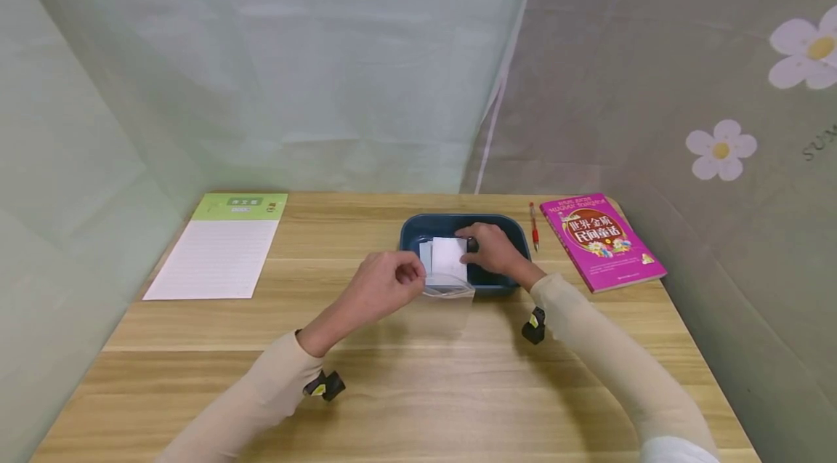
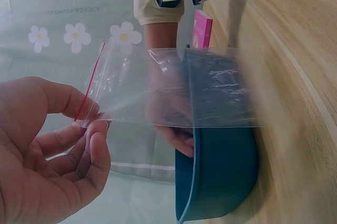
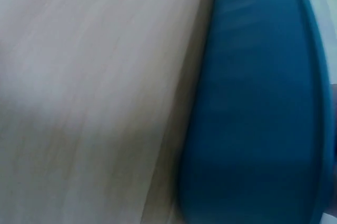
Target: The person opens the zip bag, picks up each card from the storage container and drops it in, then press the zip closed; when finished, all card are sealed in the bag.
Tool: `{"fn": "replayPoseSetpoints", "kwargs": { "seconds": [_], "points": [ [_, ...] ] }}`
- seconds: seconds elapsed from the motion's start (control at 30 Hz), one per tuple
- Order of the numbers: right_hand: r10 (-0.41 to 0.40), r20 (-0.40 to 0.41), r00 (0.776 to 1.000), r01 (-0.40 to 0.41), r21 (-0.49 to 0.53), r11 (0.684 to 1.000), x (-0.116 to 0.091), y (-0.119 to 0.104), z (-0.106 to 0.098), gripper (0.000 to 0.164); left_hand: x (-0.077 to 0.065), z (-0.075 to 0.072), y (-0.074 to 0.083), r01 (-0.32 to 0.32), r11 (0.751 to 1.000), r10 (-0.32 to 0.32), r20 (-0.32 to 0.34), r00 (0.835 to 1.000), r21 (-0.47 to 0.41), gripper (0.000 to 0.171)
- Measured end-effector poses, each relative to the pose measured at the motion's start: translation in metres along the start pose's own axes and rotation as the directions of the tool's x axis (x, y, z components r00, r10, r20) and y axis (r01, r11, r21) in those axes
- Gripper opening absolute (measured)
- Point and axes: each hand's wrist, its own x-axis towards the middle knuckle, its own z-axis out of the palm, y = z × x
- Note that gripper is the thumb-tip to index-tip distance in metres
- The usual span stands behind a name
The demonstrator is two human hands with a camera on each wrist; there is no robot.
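Observation:
My left hand [image 1: 387,281] pinches the top corner of a clear zip bag [image 2: 174,87] between thumb and fingers. A red line runs along the bag's top edge, and the bag hangs in front of a dark blue box [image 1: 418,223]. Reaching into the box from the right, my right hand [image 1: 492,248] has its thumb and fingertips at the right edge and top corner of a white piece of paper [image 1: 450,256]. Whether they pinch it I cannot tell. A pale blue-grey strip [image 1: 426,256] shows just left of the paper. The right wrist view has only the box's outer wall [image 3: 253,103].
A lined writing pad [image 1: 209,256] with a green header lies at the table's left. Right of the box are a red pen [image 1: 534,227] and a magenta book [image 1: 601,241]. Hanging cloth [image 1: 360,85] stands behind the wooden table [image 1: 418,390] and along both sides.

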Motion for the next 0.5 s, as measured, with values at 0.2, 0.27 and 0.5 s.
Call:
{"fn": "replayPoseSetpoints", "kwargs": {
  "seconds": [0.2,0.27,0.5],
  "points": [
    [0.022,-0.069,0.997,-0.016,0.096,0.995,-0.003,-0.002,-0.008,0.029,0.002,-0.001,-0.001,0.002,1.0,-0.002,0.003,1.0,0.007,0.006],
    [0.04,-0.077,0.996,-0.031,0.121,0.992,-0.005,-0.002,-0.011,0.026,0.003,-0.001,-0.002,0.005,1.0,-0.005,0.008,1.0,0.01,0.007],
    [0.086,-0.087,0.992,-0.069,0.186,0.98,-0.011,-0.004,-0.021,0.023,0.005,-0.002,-0.003,0.045,0.999,-0.045,0.017,0.999,0.015,0.006]
  ]
}}
